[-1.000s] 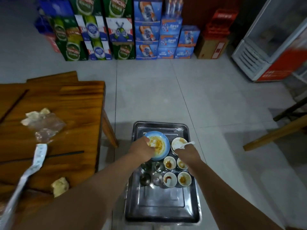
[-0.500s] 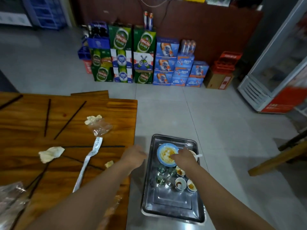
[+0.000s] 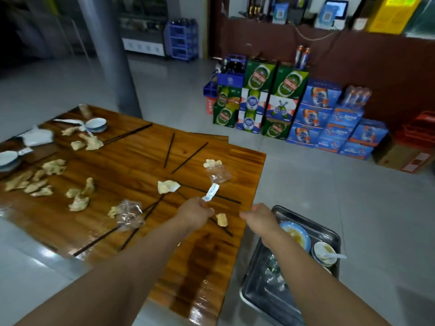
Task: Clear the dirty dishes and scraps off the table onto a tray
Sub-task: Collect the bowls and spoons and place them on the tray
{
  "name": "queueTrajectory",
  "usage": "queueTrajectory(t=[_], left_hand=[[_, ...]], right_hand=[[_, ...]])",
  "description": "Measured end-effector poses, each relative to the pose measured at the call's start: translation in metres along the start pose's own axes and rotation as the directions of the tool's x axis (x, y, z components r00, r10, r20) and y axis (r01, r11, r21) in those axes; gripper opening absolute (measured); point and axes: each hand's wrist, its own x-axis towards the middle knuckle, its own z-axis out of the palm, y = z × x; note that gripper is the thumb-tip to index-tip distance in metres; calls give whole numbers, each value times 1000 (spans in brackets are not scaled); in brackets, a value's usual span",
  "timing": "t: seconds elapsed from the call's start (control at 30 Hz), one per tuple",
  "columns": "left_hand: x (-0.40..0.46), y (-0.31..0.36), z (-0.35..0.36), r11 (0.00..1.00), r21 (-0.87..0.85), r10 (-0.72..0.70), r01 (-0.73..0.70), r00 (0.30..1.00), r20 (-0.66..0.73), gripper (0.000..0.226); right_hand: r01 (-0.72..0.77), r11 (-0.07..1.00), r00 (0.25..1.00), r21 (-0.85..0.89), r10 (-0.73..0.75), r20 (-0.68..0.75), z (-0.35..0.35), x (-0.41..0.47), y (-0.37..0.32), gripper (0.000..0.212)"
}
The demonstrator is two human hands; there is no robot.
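A person's left hand [image 3: 195,211], at centre frame, pinches the near end of a narrow white paper wrapper [image 3: 211,192] whose far end joins a crumpled clear plastic sleeve [image 3: 218,175] lying near the right edge of the glossy brown wooden table [image 3: 131,165]. The right hand [image 3: 257,216], just right of it, hangs over the gap between table and tray with fingers curled; whether it holds anything cannot be told. At lower right sits the rectangular stainless-steel tray [image 3: 329,234], carrying a blue-rimmed bowl with yellow residue [image 3: 297,234], a small white bowl with a white spoon [image 3: 326,252] and clear glasses partly hidden by the right forearm. Across the tabletop lie pale crumpled tissues [image 3: 168,186], black chopsticks [image 3: 169,149] and, at far left, more blue-and-white bowls [image 3: 96,124]. Stacked green and blue drink cartons [image 3: 292,109] stand on the grey tile floor at upper right.
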Motion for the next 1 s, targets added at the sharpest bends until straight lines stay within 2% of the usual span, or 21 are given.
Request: queueTrajectory(t=[0.03,0.07,0.13,0.2,0.33,0.53,0.77,1.0], left_hand=[[-1,-6,-12,1000,-5,-8,8,1000,-17,43],[-4,-13,-28,1000,-22,-4,4,999,-37,42],[-8,-21,-50,998,-60,-9,5,998,-62,40],[-11,-35,-79,997,-70,-39,32,995,-92,45],[-9,-64,-138,986,-155,-77,55,988,-136,45],[9,-111,-237,988,-153,-54,30,986,-157,47],[26,-170,-346,985,-159,-86,63,986,-145,52],[59,-207,-420,963,-247,-152,103,970,-188,49]], right_hand=[[6,1000,1000,-20,-5,27,9,-2,-8,9],[19,999,999,-35,-17,52,21,-7,-20,9],[26,997,997,-72,-21,72,39,-11,-35,42],[55,990,995,-127,-44,89,66,-15,-55,47],[76,988,990,-133,-59,126,123,-24,-92,55],[107,983,990,-151,-91,112,217,-35,-149,53],[126,979,979,-161,-97,177,326,-41,-210,60],[134,967,976,-219,-91,196,405,-24,-259,57]])
